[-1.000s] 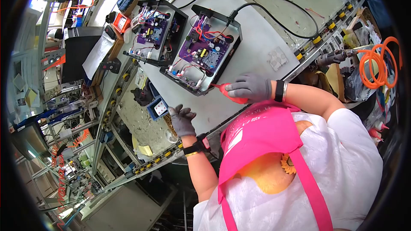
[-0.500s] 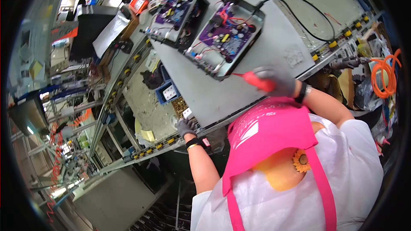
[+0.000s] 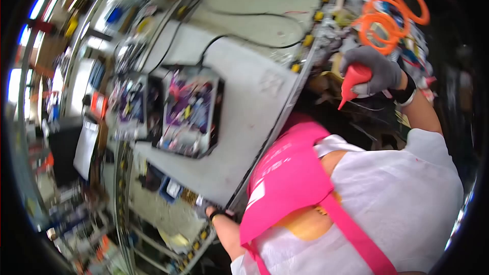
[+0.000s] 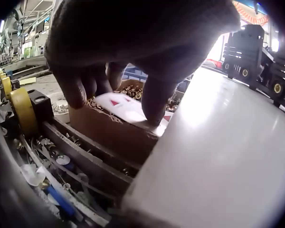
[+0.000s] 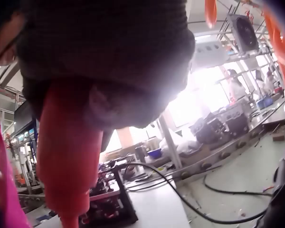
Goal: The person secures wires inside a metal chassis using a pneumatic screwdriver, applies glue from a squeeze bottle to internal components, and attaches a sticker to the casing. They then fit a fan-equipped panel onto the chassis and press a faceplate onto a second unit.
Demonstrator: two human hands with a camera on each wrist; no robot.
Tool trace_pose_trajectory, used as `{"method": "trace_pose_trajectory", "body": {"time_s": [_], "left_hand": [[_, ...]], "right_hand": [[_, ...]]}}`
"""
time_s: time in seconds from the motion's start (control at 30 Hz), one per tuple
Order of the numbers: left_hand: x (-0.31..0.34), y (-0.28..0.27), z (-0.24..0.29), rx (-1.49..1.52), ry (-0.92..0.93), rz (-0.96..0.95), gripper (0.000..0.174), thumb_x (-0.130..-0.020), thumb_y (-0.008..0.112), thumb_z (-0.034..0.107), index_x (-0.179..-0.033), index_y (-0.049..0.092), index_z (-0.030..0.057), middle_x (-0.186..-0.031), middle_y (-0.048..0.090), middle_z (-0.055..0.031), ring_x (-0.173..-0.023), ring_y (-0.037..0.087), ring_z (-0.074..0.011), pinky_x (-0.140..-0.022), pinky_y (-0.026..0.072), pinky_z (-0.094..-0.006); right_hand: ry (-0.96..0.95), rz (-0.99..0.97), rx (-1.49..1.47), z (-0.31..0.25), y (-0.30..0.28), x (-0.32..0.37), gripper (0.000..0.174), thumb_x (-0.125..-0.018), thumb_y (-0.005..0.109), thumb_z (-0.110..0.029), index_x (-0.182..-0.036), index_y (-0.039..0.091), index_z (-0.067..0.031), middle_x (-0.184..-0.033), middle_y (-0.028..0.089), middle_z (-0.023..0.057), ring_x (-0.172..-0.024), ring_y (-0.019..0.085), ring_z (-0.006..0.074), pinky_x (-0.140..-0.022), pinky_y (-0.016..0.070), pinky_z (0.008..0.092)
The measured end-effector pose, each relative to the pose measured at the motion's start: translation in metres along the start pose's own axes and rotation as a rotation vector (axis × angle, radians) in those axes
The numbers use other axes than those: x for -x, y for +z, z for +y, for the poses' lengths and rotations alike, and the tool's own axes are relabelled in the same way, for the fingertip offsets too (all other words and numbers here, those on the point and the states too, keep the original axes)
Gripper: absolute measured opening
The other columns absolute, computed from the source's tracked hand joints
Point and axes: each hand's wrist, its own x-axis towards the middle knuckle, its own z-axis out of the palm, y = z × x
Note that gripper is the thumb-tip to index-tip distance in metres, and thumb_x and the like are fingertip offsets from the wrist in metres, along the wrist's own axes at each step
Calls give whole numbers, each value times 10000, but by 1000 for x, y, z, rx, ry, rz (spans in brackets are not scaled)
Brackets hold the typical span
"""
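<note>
My gloved right hand (image 3: 376,69) grips a red squeeze bottle (image 3: 355,81), its thin nozzle pointing down, off to the right of the bench. The bottle (image 5: 69,147) also fills the left side of the right wrist view. At the bench's near edge, my gloved left hand (image 4: 147,45) reaches over a cardboard box (image 4: 107,135) of small brass-coloured screws (image 4: 133,90). A white card (image 4: 123,110) with red triangles lies across the box, and one fingertip overlaps it. The other fingers hang down by the card's far end.
Two open black-cased devices with purple circuit boards (image 3: 188,107) stand on a white board (image 3: 237,117). A black cable (image 3: 254,42) runs behind them. Orange coiled hose (image 3: 379,30) hangs beyond the right hand. Yellow rollers (image 4: 24,110) line the bench edge.
The right hand has carried the red squeeze bottle away from the device's corner, out to the right. The left hand has lowered to the screw box. The head view has turned.
</note>
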Motion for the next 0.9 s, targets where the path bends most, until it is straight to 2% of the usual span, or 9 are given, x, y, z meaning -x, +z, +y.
{"method": "trace_pose_trajectory", "body": {"time_s": [0.07,0.13,0.3,0.5,0.6,0.7,0.73,0.83,0.9], "left_hand": [[-64,8,-39,-23,144,-62,270,-854,577,127,-1113,511,94,-969,605,-126,-769,546,-245,-621,479,-428],[85,-5,56,-174,162,119,446,-806,592,-32,-1195,456,137,-1138,556,-123,-866,566,-266,-680,505,-461],[-3,-2,5,34,103,147,602,-812,569,-72,-1309,397,222,-1295,486,-133,-1036,566,-281,-812,508,-465],[29,6,22,-2,176,188,529,-823,574,-32,-1285,426,180,-1272,500,-138,-1037,564,-280,-823,504,-452],[36,7,27,7,202,196,495,-828,576,-13,-1273,441,158,-1260,507,-141,-1038,563,-279,-828,502,-446],[40,7,30,20,233,200,463,-834,579,7,-1261,455,137,-1249,514,-143,-1038,562,-279,-833,500,-439],[41,6,31,24,245,196,453,-836,580,14,-1257,460,130,-1245,517,-144,-1038,561,-279,-835,499,-437],[43,7,39,50,292,192,424,-841,582,34,-1245,474,108,-1233,524,-147,-1039,560,-278,-840,497,-431],[47,5,43,65,328,191,407,-845,584,47,-1237,484,94,-1226,529,-148,-1039,559,-278,-843,496,-426]], "right_hand": [[133,-24,-73,7,-29,34,429,-607,720,-235,-966,574,-52,-901,591,62,-827,581,195,-744,475,307],[339,-53,-270,17,-47,67,453,-584,728,-268,-943,574,-37,-878,576,56,-812,568,160,-724,475,293],[739,217,-557,74,-76,186,534,-548,760,-315,-958,566,-34,-904,593,64,-854,588,171,-736,492,302],[667,1279,-1019,238,-29,404,321,-767,648,-353,-970,584,-113,-754,562,15,-646,571,152,-554,481,260],[639,1772,-980,247,8,443,377,-780,641,-414,-995,604,-107,-753,613,47,-655,602,172,-529,476,276],[1303,2186,2,276,42,461,466,-736,671,-430,-1034,611,-76,-861,659,91,-750,636,234,-636,508,336],[1591,2144,544,273,46,462,493,-721,682,-431,-1046,613,-67,-906,671,105,-787,645,256,-680,516,357],[1818,1638,648,209,32,420,521,-680,707,-408,-1030,623,-30,-990,668,142,-882,639,287,-804,492,395],[1628,1178,375,253,26,459,517,-667,706,-359,-1053,597,-31,-1015,640,164,-910,623,284,-804,481,397]]}}
